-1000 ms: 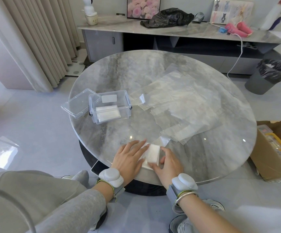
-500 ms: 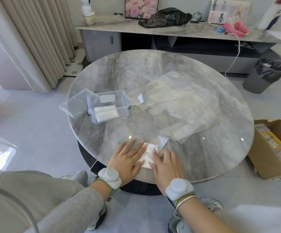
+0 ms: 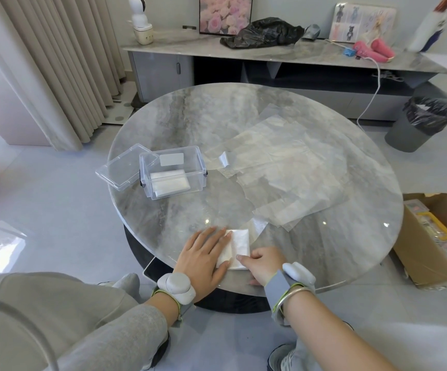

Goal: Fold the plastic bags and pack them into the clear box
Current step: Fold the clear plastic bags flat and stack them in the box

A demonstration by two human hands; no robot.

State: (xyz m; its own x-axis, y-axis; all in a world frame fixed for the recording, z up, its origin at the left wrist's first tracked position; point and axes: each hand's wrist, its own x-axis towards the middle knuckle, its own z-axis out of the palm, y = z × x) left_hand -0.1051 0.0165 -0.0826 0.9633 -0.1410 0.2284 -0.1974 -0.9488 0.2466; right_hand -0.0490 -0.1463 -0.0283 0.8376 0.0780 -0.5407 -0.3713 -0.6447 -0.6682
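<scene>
Folded plastic bag: small white rectangle at the near edge of the tabletop, between the two hands.

Left grip: fingers straight, palm flat, pressing down on the bag's left part.
Right grip: fingers curled, thumb tip on the bag's near right edge. It appears to pinch that edge, but the underside is hidden.

Step in hand (judged): set the last fold, then lift the packet for packing. To do it well:
- Keep the flat hand down until the pinch has caught every layer, as thin film is likely to spring open.
- Push trapped air toward the open side before lifting.
- Carry it as one packet and lay it flat.

Containers:
- Clear box sits open, left of centre and well apart from the hands. One packed bag lies flat on its floor, with room above.
- Lid rests against the box's left side.
- Unfolded bags overlap to the right of the box and are not yet folded.
</scene>
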